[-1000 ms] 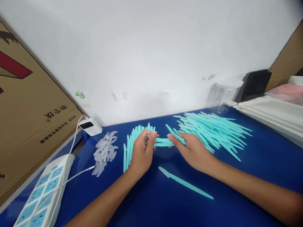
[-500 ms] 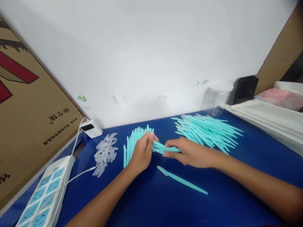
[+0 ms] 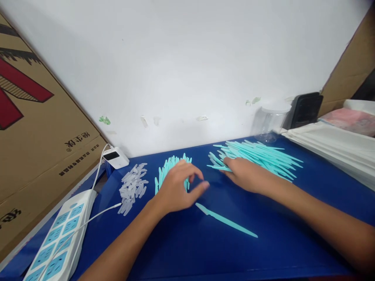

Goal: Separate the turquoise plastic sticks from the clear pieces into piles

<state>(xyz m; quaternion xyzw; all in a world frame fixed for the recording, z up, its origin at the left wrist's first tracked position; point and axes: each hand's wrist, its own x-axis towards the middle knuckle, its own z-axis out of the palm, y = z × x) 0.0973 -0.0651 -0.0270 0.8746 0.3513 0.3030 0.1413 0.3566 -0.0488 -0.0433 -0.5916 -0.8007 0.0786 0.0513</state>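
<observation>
Turquoise plastic sticks [image 3: 258, 158], thin, flat and tapering to points, lie in a loose heap at the back right of the blue table [image 3: 293, 226]. The right hand [image 3: 244, 175] rests flat on the heap's near end, fingers spread. The left hand [image 3: 178, 187] hovers loosely open, holding nothing, over a neat fanned row of sticks [image 3: 170, 168]. One single stick [image 3: 225, 220] lies alone on the bare blue surface, with open room toward the near edge.

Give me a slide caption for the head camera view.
Right hand reaches into the loose teal stick pile; left hand hovers by the neat row.
</observation>
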